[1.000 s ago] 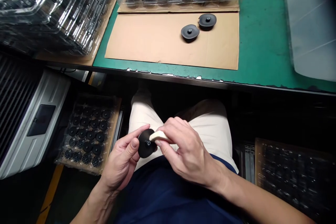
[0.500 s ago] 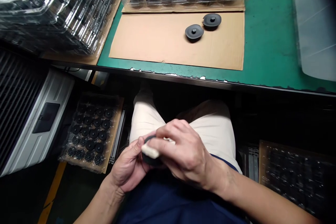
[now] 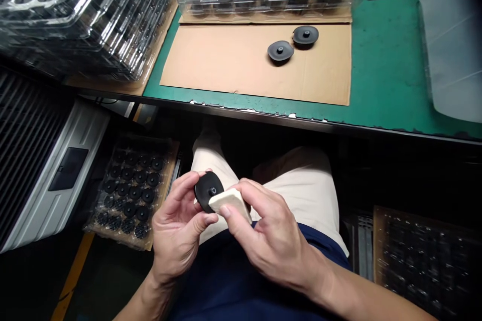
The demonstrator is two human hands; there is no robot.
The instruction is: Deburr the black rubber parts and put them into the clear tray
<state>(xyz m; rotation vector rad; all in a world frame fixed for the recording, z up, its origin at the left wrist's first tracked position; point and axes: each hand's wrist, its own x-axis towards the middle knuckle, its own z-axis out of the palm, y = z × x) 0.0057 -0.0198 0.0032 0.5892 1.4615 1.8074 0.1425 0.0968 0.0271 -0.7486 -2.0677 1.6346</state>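
- The white pad (image 3: 232,201) lay across the black disc (image 3: 204,186) half a second ago; now it sits toward the disc's 4 o'clock edge, baring most of the face and the central hub. The rubbing probably has moved on or paused.
- Left hand (image 3: 176,230): fingers clamped on the disc's rim near 10 o'clock, thumb near 6.
- Right hand (image 3: 271,225): fingers and thumb pinched together on the pad.
- The disc is held tilted above the lap, toward 7 o'clock from the view's centre.
- Count: one disc in hand, one pad; two saddle-shaped discs (image 3: 280,52) on one cardboard sheet (image 3: 218,60) at 1 o'clock, on the green surface (image 3: 384,60).
- At 12 o'clock, one clear tray (image 3: 248,5); its discs, partly cut off, defy counting.
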